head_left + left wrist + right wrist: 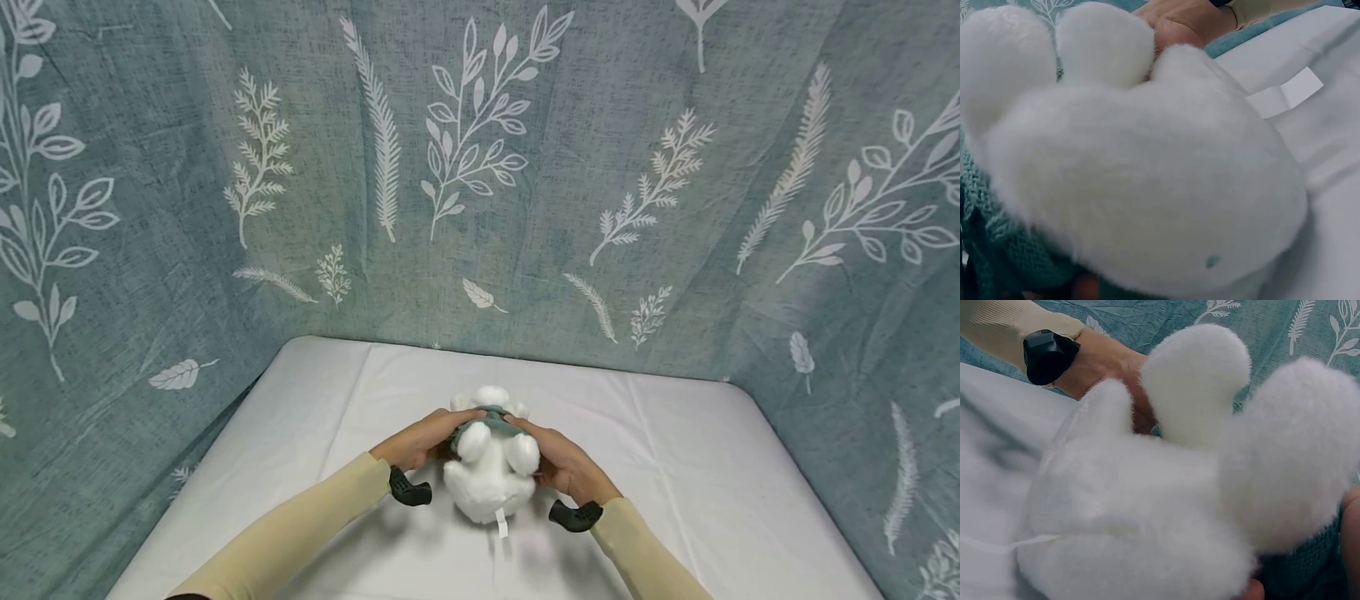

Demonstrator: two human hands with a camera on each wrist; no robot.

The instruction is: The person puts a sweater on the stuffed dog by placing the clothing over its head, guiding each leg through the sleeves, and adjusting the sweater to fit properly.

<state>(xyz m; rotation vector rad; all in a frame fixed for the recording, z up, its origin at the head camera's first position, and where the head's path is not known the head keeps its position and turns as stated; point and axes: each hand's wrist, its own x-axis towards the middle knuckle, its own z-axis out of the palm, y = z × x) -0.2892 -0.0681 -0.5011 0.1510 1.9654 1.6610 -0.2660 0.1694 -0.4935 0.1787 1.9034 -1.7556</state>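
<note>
A white plush toy (pixel 487 479) with rounded limbs lies on the white surface, a white tag (pixel 502 523) at its near end. Around its middle runs a teal knitted cloth (pixel 491 417). My left hand (pixel 420 439) holds the toy from the left, thumb on top of the cloth. From the right side my right hand (pixel 564 463) holds it the same way, thumb likewise on the cloth. White fur (pixel 1147 181) fills most of the left wrist view, as it does the right wrist view (pixel 1129 506). Most fingers are hidden beneath the toy.
The white padded surface (pixel 360 517) spreads out on all sides of the toy. Blue-green curtains (pixel 480 275) with white leaf prints enclose it at the back, left and right. Black wrist devices (pixel 410 487) sit under both wrists.
</note>
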